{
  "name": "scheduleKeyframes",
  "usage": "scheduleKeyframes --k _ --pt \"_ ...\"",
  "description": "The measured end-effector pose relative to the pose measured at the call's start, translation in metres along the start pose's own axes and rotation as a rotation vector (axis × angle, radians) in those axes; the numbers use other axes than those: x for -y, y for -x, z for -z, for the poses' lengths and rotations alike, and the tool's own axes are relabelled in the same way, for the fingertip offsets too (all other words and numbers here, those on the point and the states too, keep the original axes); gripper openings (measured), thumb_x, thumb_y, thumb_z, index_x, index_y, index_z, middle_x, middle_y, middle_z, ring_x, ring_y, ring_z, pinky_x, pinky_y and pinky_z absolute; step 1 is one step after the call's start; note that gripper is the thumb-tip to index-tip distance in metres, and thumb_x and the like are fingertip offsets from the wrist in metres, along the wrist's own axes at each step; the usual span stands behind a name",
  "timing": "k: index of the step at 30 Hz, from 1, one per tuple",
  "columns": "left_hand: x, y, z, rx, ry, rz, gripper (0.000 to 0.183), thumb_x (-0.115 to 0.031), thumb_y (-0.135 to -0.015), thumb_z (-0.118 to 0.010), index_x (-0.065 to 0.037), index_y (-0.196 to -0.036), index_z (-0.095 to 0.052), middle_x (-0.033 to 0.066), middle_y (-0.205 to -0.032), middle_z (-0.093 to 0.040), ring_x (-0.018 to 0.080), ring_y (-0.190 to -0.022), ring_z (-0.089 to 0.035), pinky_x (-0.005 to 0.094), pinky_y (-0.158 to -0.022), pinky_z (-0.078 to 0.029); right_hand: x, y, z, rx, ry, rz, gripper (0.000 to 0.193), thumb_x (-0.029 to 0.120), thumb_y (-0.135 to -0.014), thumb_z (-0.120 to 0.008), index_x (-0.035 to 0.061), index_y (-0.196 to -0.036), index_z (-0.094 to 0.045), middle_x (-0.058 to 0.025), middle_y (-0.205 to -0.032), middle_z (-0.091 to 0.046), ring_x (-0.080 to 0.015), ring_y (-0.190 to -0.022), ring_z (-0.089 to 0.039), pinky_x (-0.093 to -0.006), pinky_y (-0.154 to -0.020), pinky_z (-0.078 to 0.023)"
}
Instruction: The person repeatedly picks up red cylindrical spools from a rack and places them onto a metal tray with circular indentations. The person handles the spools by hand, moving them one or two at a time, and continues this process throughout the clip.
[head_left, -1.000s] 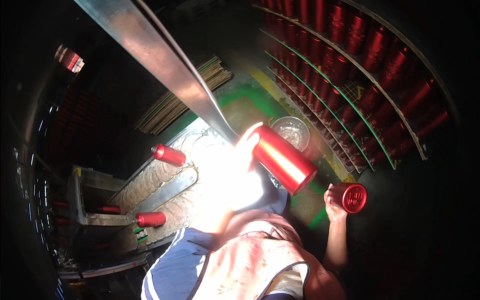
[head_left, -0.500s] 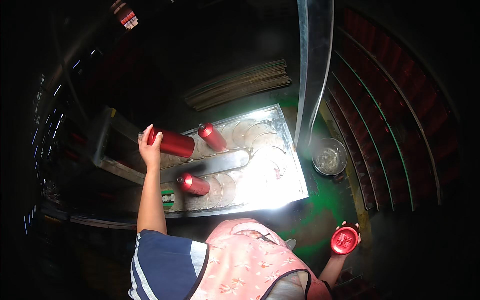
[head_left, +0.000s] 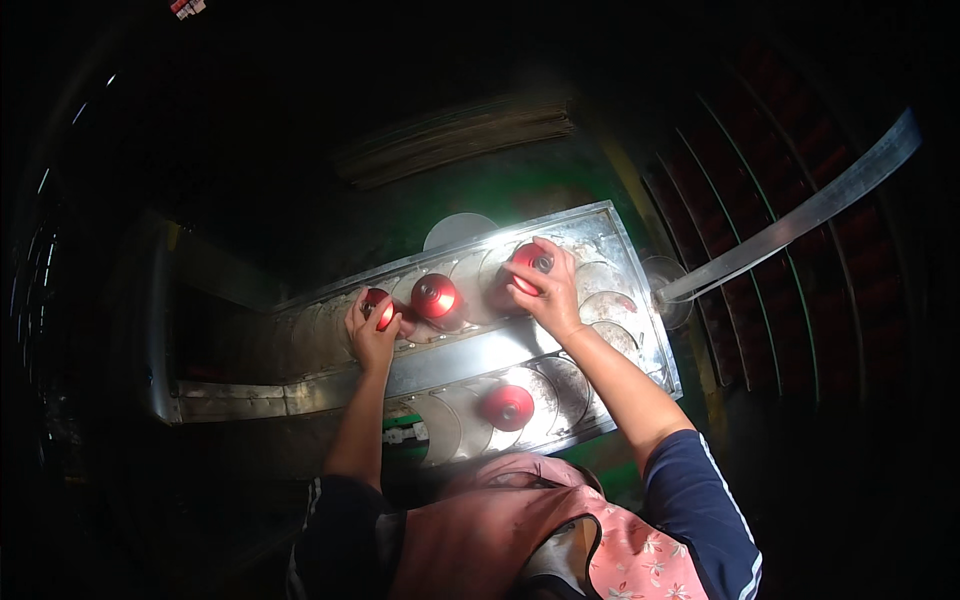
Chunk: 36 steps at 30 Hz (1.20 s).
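Observation:
Four shiny red metal bottles with narrow necks are at a flat conveyor of overlapping crescent-shaped plates (head_left: 440, 427). My left hand (head_left: 370, 340) has its fingers wrapped round the top of the leftmost bottle (head_left: 378, 304) in the far lane. Farther right in that lane, my right hand (head_left: 556, 298) grips another bottle (head_left: 528, 262) near its neck. Between my hands a third bottle (head_left: 434, 298) stands untouched. One more bottle (head_left: 508, 408) stands in the near lane. Whether the held bottles' bases touch the plates I cannot tell.
A metal divider (head_left: 450, 358) runs between the two lanes, and a raised metal rim surrounds the conveyor. A bent metal strip (head_left: 800, 222) juts out at the right, before dark racks (head_left: 740, 240). Behind lies a stack of thin strips (head_left: 460, 140).
My right hand has come from the lower right to the conveyor's far lane with its bottle. My left hand's bottle has gone from tilted to more upright. The view has shifted.

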<state>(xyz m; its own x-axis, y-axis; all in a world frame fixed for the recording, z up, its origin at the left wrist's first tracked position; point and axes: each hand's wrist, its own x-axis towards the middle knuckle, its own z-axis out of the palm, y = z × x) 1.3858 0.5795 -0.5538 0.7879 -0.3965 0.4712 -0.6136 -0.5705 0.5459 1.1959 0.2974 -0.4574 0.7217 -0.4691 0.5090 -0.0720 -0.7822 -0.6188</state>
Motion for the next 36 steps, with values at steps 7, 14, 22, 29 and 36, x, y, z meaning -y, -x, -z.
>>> scheduleKeyframes --k 7,14,22,29,36 --pt "-0.059 -0.009 0.089 -0.135 0.317 0.011 0.025 0.004 -0.091 -0.06 -0.002 -0.111 -0.073 0.0159 -0.142 -0.055 0.0299 -0.129 -0.049 0.0401 -0.105 -0.044 0.005 -0.008 -0.123 0.196 0.095 -0.081 0.043 0.022 -0.075 -0.079 0.0278 -0.118 -0.075 -0.0193 -0.149 -0.042 -0.0427 -0.131 -0.038 -0.0468 -0.112 -0.038" --pt "-0.26 0.052 0.03 0.334 1.094 -0.18 0.023 0.012 -0.092 -0.049 0.003 -0.104 -0.067 0.0173 -0.119 -0.059 0.0224 -0.099 -0.061 0.032 -0.081 -0.056 0.041 0.134 0.133 -0.305 -0.156 -0.386 0.039 0.015 -0.088 -0.071 0.0222 -0.126 -0.071 -0.0147 -0.151 -0.046 -0.0342 -0.132 -0.049 -0.0439 -0.113 -0.037" --pt "-0.537 0.275 0.026 1.475 1.493 -0.668 0.024 0.009 -0.092 -0.051 0.002 -0.105 -0.07 0.0145 -0.115 -0.064 0.0186 -0.098 -0.062 0.0271 -0.077 -0.053 0.328 0.536 0.378 -1.448 0.911 -0.892 0.032 -0.001 -0.091 -0.064 0.0094 -0.121 -0.069 -0.0098 -0.133 -0.056 -0.0244 -0.124 -0.055 -0.0335 -0.1 -0.048" --pt "-0.681 0.564 0.26 2.077 1.755 -1.521 0.033 -0.001 -0.085 -0.067 -0.004 -0.118 -0.071 0.0155 -0.129 -0.063 0.0269 -0.111 -0.063 0.0364 -0.093 -0.052 0.619 0.698 0.351 -1.859 1.385 -1.448 0.043 0.019 -0.094 -0.066 0.0197 -0.136 -0.06 -0.0133 -0.152 -0.036 -0.0323 -0.136 -0.042 -0.0443 -0.105 -0.048" --pt "-0.738 0.795 0.448 1.415 1.765 -2.084 0.06 -0.026 -0.085 -0.076 -0.026 -0.141 -0.056 0.0187 -0.153 -0.038 0.0425 -0.139 -0.036 0.0496 -0.106 -0.047 0.671 0.869 0.475 -1.193 1.587 -1.902 0.056 0.026 -0.088 -0.074 0.0275 -0.141 -0.057 -0.0181 -0.159 -0.026 -0.0423 -0.147 -0.019 -0.0523 -0.115 -0.036"
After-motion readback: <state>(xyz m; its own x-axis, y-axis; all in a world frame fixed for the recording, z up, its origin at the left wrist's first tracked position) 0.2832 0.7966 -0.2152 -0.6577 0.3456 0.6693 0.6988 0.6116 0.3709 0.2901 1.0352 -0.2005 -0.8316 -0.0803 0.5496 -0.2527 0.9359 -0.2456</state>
